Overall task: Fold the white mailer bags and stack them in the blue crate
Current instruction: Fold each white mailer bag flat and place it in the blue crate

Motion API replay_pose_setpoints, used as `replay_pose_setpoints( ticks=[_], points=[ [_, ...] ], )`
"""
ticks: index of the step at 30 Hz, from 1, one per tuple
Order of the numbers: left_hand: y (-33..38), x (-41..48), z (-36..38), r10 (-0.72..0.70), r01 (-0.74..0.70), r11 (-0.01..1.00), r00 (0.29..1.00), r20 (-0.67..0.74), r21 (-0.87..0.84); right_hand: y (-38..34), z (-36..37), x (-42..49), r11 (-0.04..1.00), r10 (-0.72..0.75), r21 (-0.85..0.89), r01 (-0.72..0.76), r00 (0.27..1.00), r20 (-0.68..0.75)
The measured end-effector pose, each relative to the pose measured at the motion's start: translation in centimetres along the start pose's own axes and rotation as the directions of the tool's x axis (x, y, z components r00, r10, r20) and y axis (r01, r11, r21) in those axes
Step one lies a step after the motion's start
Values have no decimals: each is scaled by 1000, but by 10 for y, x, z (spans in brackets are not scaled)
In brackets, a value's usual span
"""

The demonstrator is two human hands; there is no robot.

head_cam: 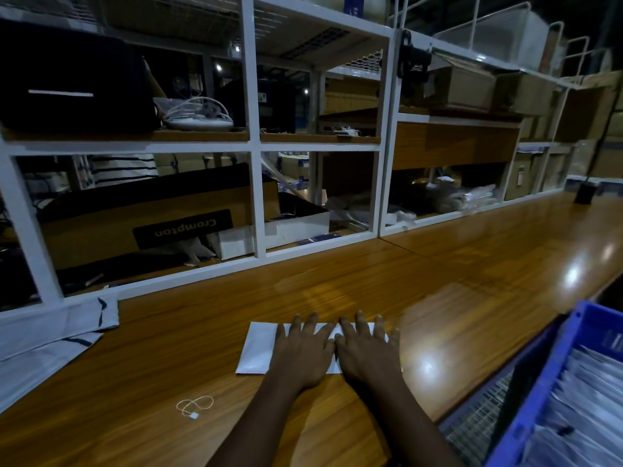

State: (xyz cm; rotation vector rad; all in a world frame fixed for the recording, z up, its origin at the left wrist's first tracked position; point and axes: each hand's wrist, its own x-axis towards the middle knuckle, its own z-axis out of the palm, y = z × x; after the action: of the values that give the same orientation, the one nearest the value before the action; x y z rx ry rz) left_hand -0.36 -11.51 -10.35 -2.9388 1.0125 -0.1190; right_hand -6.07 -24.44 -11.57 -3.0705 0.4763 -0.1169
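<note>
Head-camera view: a loose pile of unfolded white plastic mailer bags (40, 338) lay at the left end of the glossy brown wooden worktop (472, 264), well apart from a flat, folded white mailer bag (258, 348) near the front edge at centre. The left hand (303, 352) and right hand (365, 352) rested side by side on it, palms down, fingers straight and slightly spread, gripping nothing. The thin film looked light, limp and slippery on polished wood, likely to spring open unless creased firmly; pinching its folded edges would probably hold best. At far right, the blue plastic crate (569, 338) held rows of folded white bags (593, 406).
</note>
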Motion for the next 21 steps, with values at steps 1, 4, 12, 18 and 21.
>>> replay_pose_setpoints(
  ticks=[1,4,12,18,21],
  points=[
    [1,-3,-1,-14,13,1000,999,-29,-26,-1,-1,-1,1000,18,1,-18,1000,-10],
    [-8,-11,-6,-77,69,996,989,-128,-63,-8,-10,-7,995,93,45,-89,991,-99],
    [-56,-30,-8,-114,112,993,991,-74,-39,-53,-4,6,983,-183,-7,183,977,-114],
    [-61,-22,2,-98,98,995,994,52,8,-54,6,13,979,-189,82,186,981,37],
    [-63,-21,2,-85,82,996,992,95,29,-53,8,17,951,-310,-1,310,949,-54]
  ],
)
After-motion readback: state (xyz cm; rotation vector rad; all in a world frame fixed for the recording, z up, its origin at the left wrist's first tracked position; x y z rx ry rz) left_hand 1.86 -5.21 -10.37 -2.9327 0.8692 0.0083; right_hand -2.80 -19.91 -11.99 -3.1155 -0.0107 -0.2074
